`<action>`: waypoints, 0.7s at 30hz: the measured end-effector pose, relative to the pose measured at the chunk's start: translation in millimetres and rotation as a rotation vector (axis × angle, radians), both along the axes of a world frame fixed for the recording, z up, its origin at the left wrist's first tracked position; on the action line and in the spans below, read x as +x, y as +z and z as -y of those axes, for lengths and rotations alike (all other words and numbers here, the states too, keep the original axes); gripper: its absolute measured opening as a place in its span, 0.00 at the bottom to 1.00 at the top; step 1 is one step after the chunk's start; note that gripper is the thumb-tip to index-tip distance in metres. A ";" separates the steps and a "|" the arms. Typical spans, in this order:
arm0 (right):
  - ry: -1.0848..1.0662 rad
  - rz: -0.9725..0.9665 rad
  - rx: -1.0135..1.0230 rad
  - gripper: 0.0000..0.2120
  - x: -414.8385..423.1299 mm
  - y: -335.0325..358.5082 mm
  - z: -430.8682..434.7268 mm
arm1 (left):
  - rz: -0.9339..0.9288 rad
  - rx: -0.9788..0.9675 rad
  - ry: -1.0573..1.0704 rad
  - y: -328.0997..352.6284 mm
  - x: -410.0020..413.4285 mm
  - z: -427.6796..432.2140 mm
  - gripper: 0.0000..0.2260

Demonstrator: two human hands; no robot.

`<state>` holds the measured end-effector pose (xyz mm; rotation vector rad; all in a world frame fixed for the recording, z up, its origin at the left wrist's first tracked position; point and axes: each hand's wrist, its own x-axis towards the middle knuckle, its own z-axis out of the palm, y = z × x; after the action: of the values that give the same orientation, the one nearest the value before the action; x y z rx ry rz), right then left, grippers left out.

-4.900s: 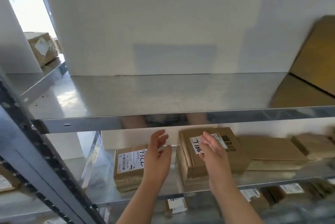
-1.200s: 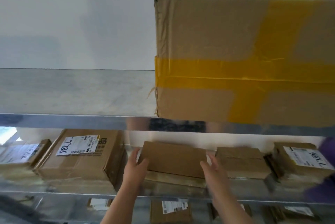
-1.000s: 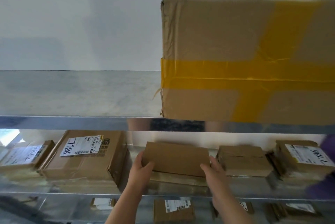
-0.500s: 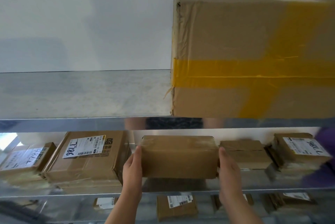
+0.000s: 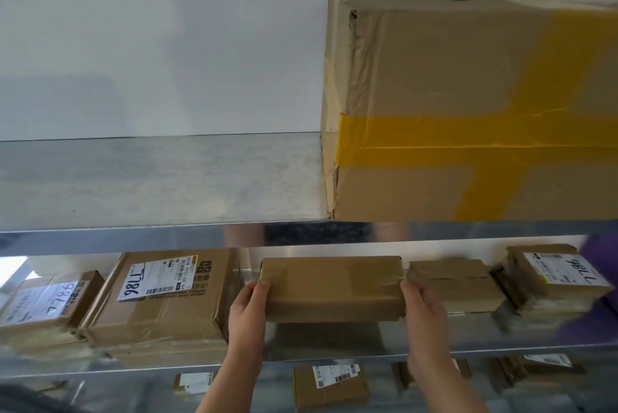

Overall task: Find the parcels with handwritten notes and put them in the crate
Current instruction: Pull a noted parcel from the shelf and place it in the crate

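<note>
Tipping upright since a second ago, the plain brown taped cardboard parcel (image 5: pixel 332 289) is clamped between left hand (image 5: pixel 249 307) and right hand (image 5: pixel 423 312); no label shows.

We see a big box (image 5: pixel 468 105) on the top shelf (image 5: pixel 150 178), and small parcels (image 5: pixel 167 295) on the middle shelf (image 5: pixel 468 339).

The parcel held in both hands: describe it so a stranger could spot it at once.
Find the big box with yellow tape on the upper shelf; look at the shelf below it. There the left hand and right hand grip the ends of a plain brown parcel. The face shown has no label, unlike the 7786-marked boxes nearby.
</note>
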<state>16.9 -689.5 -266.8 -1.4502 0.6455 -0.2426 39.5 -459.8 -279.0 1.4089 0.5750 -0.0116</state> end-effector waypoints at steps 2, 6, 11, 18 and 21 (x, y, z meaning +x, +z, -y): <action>0.018 -0.023 -0.015 0.07 2.0 -6.0 -1.2 | -0.006 -0.001 -0.017 -0.5 1.0 -1.5 0.06; -0.004 -0.078 0.005 0.21 2.3 -9.8 -6.2 | -0.028 0.009 0.016 -4.5 3.0 -4.0 0.10; 0.013 -0.028 0.018 0.11 1.3 -3.9 -4.4 | -0.053 -0.036 0.013 -4.3 4.0 -1.3 0.13; -0.020 -0.010 -0.052 0.05 7.0 -8.6 -2.4 | 0.014 -0.010 -0.001 -9.0 7.4 -1.0 0.06; 0.016 -0.041 0.028 0.06 7.2 -14.4 -0.8 | 0.037 -0.060 0.027 -11.8 9.4 -3.0 0.06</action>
<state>24.1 -688.7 -281.2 -1.4361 0.6684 -0.1911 48.9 -456.8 -290.8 1.3404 0.5589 0.0188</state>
